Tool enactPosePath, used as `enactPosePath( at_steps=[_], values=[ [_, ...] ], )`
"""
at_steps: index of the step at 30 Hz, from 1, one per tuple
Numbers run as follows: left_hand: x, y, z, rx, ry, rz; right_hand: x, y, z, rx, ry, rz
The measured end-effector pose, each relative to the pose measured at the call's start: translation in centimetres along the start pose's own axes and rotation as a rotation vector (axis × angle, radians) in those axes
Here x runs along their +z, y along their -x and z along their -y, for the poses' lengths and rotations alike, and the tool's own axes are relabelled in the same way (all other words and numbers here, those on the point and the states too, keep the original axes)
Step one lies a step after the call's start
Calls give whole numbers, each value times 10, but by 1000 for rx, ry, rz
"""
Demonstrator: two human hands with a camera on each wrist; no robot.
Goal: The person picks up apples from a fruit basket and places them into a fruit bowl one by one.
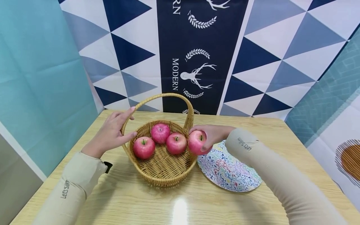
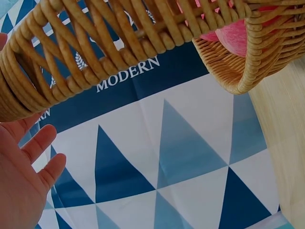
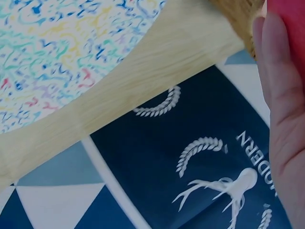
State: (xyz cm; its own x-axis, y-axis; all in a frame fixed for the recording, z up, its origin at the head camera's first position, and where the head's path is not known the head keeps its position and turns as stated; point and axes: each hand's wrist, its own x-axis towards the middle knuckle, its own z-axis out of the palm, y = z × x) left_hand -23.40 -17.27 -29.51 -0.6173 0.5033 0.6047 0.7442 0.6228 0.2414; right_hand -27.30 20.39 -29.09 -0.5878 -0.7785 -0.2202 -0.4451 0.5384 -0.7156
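A wicker basket point(image 1: 161, 179) with a tall arched handle point(image 1: 168, 95) stands on the table. Three apples lie inside: a left apple point(image 1: 144, 148), a back apple point(image 1: 160, 133) and a middle apple point(image 1: 176, 143). At the handle's left side is my left hand point(image 1: 113, 132), thumb and fingers spread apart, fingertips right at the wicker. In the left wrist view the left hand point(image 2: 24, 176) shows loosely extended fingers beside the handle point(image 2: 95, 52). My right hand point(image 1: 212, 134) grips a red apple point(image 1: 196, 143) at the basket's right rim; this apple point(image 3: 290, 33) is partly cut off in the right wrist view.
A round mat with colourful squiggles point(image 1: 229, 173) lies right of the basket, partly under the right forearm. The wooden table point(image 1: 140, 206) ends at the back against a patterned cloth point(image 1: 194, 40). A pale blue cloth point(image 1: 42, 78) hangs at the left.
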Motion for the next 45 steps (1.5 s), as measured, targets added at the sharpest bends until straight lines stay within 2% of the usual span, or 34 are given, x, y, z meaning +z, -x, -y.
enactPosePath(
  at_steps=[14, 20, 25, 31, 34, 42, 45],
  values=[
    [-4, -2, -4, -35, -11, 26, -28, 34, -18, 161, -13, -26],
    [-3, -1, -4, -47, -10, 33, -36, 46, -25, 205, 4, -72],
    [-4, -2, -5, -50, -13, 43, -40, 52, -32, 267, 0, -166],
    [-6, -1, -7, -50, -12, 43, -44, 52, -39, 379, 39, -381],
    [-7, 1, -7, -50, -16, 40, -45, 49, -42, 422, 50, -460],
    [-4, 1, -5, -36, -18, 19, -43, 44, -51, 605, -60, -570],
    [-3, 0, -4, -35, -20, 13, -40, 43, -55, 667, -161, -599]
  ],
)
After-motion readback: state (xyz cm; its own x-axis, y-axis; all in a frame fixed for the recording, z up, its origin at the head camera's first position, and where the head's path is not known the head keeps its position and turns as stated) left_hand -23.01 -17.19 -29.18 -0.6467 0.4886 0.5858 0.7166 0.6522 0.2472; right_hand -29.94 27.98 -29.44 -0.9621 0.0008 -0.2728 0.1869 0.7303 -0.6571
